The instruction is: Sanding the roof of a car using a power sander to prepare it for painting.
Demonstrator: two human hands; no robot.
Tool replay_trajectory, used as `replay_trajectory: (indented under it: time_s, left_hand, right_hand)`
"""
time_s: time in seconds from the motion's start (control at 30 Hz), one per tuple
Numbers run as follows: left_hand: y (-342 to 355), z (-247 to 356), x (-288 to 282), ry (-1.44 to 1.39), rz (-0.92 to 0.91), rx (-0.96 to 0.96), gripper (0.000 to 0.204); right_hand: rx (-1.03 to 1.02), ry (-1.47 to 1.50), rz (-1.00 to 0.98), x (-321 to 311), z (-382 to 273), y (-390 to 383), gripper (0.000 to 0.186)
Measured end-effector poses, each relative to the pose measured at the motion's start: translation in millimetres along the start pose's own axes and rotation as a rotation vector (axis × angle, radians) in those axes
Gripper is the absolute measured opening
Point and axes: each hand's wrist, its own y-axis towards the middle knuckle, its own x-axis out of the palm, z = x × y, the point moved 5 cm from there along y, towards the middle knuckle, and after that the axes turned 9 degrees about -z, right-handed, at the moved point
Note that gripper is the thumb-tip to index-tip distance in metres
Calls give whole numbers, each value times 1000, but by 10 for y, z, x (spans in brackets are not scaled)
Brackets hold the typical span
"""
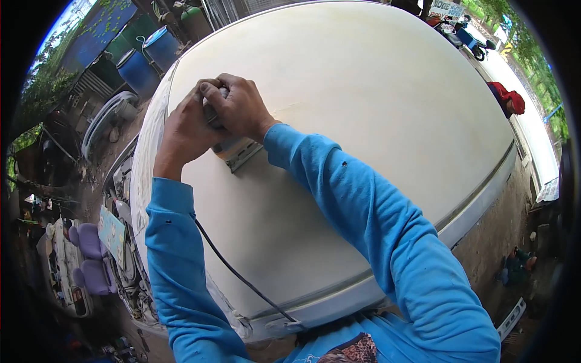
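A handheld power sander (233,154) rests on the pale, cream-white roof (387,103) of a vehicle, left of its middle. My left hand (190,130) grips the tool's body from the left. My right hand (236,106) is wrapped over its top beside the left one; the two hands hide much of the tool. A dark cord (236,272) runs over the roof toward the near edge, passing by my left forearm.
Blue barrels (136,72), purple seats (91,260) and vehicle parts (109,127) lie around the left side. A scooter (472,42) stands back right. A red-covered head of a person (511,101) shows at the right edge of the roof. A white plastic part (510,319) lies lower right.
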Motion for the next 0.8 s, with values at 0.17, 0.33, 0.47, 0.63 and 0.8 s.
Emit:
replay_trajectory:
  time_s: [0.17, 0.33, 0.47, 0.63, 0.8]
  left_hand:
    - [480, 618, 190, 74, -41, 59, 76]
    - [943, 1307, 469, 112, -48, 129, 77]
    - [1256, 1797, 754, 181, -77, 170, 73]
    - [1520, 2329, 998, 178, -60, 263, 71]
    - [1654, 2568, 1104, 176, -78, 278, 78]
  right_hand:
    - [11, -46, 107, -807, -22, -75, 48]
    - [78, -113, 162, -1667, 49, -186, 51]
    - [98, -112, 209, -2273, 157, -327, 52]
    - [82, -111, 232, -2877, 245, -446, 52]
    - [82, -78, 253, -3186, 329, -493, 52]
